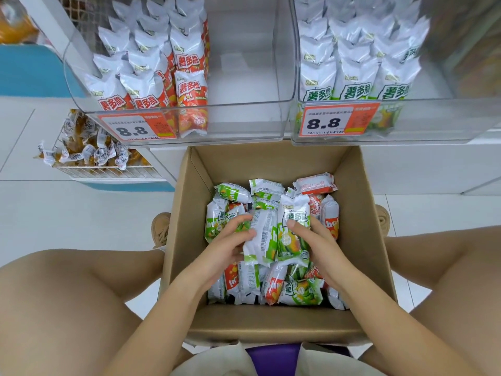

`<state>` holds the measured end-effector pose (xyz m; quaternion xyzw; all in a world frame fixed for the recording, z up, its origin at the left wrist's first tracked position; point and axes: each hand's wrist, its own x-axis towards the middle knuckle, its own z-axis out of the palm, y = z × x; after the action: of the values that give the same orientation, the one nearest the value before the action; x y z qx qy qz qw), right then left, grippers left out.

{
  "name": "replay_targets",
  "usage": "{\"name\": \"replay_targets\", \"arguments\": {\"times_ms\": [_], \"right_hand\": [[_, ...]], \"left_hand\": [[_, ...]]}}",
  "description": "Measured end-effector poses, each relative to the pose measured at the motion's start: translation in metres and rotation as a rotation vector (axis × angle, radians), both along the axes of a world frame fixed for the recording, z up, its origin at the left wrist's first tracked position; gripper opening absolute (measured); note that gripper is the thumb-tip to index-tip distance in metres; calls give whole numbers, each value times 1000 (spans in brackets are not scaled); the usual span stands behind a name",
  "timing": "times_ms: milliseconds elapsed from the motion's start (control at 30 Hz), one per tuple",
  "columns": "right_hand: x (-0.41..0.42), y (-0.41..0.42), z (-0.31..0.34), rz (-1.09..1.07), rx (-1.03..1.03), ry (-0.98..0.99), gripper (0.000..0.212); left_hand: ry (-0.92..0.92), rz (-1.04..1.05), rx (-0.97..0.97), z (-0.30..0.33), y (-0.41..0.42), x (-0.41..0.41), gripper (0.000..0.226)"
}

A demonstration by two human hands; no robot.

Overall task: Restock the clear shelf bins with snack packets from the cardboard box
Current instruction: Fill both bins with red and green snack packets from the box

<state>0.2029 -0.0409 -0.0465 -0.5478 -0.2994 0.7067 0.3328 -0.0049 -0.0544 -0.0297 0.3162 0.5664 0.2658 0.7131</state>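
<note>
Gathering green packets: I had both hands down in the cardboard box (187, 213). Left hand (230, 240) gripped a back-up green packet (260, 240), right hand (314, 237) curled round a face-up one (294, 232), probably bunched to carry together. Green bin (461, 115) looked full across; red bin (244, 115) had its right half bare. Box sat on white floor tiles (67, 213) between my knees.
</note>
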Motion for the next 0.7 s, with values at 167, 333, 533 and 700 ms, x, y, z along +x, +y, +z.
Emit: {"name": "replay_targets", "arguments": {"times_ms": [167, 333, 533, 700], "right_hand": [[-4, -4, -6, 109, 63, 36, 102], [-8, -6, -2, 114, 51, 38, 107], [-7, -5, 9, 80, 53, 14, 112], [-11, -10, 28, 169, 83, -15, 50]], "left_hand": [[138, -120, -20, -3, 0, 1, 74], [-45, -83, -89, 1, -2, -2, 57], [-177, 130, -159, 7, 3, -9, 53], [-120, 50, -65, 24, 7, 0, 46]]}}
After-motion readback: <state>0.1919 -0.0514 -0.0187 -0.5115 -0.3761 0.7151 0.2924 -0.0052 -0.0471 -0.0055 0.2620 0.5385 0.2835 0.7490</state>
